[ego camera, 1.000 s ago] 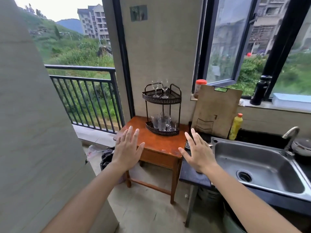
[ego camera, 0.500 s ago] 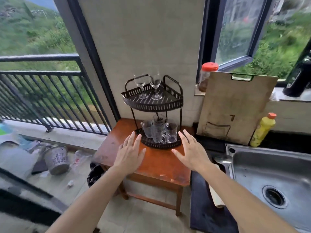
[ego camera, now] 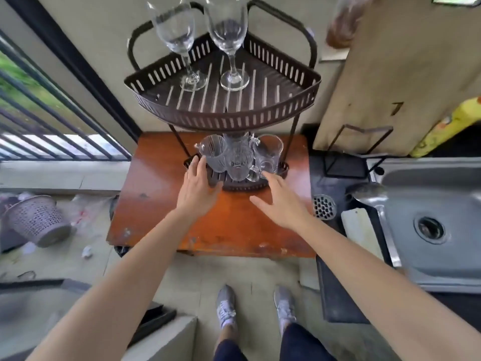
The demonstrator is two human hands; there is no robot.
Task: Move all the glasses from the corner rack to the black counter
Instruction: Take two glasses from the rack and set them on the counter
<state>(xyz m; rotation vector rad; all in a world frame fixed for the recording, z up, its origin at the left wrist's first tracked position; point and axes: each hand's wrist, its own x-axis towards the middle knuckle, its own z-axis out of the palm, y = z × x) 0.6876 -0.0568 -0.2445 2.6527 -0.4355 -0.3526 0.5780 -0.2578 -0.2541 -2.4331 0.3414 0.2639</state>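
Hands both extended forward, palms down, fingers spread and empty. Left hand (ego camera: 198, 187) has its arm stretched straight from lower left, fingertips at the front-left rim of the lower tier of the corner rack (ego camera: 226, 118), just beside the left glass mug (ego camera: 214, 153); contact with the mug cannot be told. Right hand (ego camera: 279, 201) comes from lower right, wrist slightly bent inward, thumb out to the left, fingertips at the front-right edge of the lower tier, just below the right glass mug (ego camera: 269, 153); not gripping anything.

Between the two hands' fingertips and just beyond them sits the middle cut-glass mug (ego camera: 239, 160), all three mugs crowded together on the lower tier. Higher up, well beyond both hands, two wine glasses (ego camera: 203, 43) stand upright side by side on the upper tier.

Rack stands on a wooden desk (ego camera: 161, 204) directly under both hands. Right of the right hand lies the black counter (ego camera: 338, 303) with a steel sink (ego camera: 437, 230); a cutting board (ego camera: 406, 74) leans upright beyond it. Left of the left hand, on the floor, a tipped basket (ego camera: 36, 220).
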